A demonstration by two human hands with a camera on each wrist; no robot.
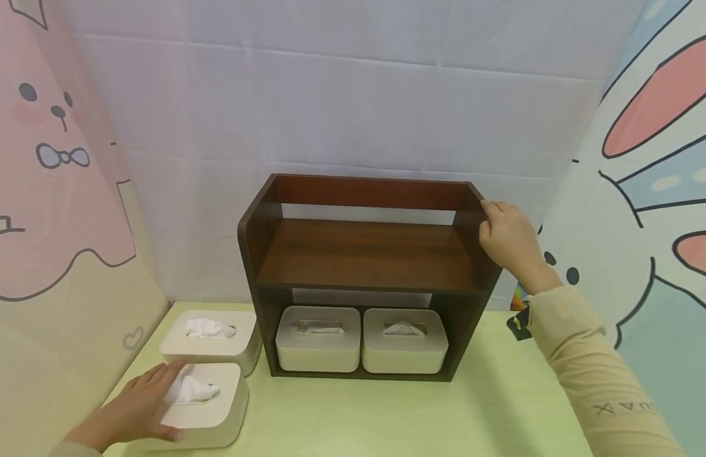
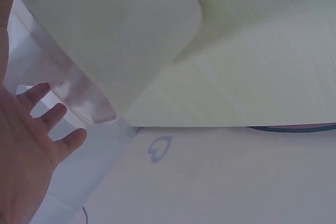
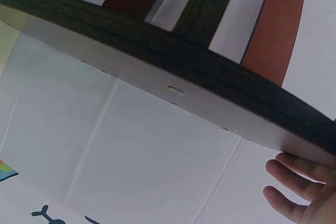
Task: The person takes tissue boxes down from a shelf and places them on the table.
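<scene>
In the head view my left hand [image 1: 138, 406] lies over the left part of a cream tissue box [image 1: 224, 419] at the front left. Its fingers are spread and its thumb reaches down by the box's front side. In the left wrist view the fingers [image 2: 65, 145] stand apart. White tissue [image 1: 193, 388] pokes from the slot. Behind sits another tissue box [image 1: 210, 346]. My right hand [image 1: 510, 238] holds the upper right side panel of a dark brown two-tier shelf [image 1: 370, 254], fingers [image 3: 294, 184] along its outer side. The thumb is hidden in the right wrist view.
Two more tissue boxes [image 1: 319, 339] stand side by side in the shelf's lower tier. The light green table [image 1: 330, 416] carries everything. A white cloth wall [image 1: 353, 89] hangs close behind, and cartoon-printed walls [image 1: 644, 190] close off both sides.
</scene>
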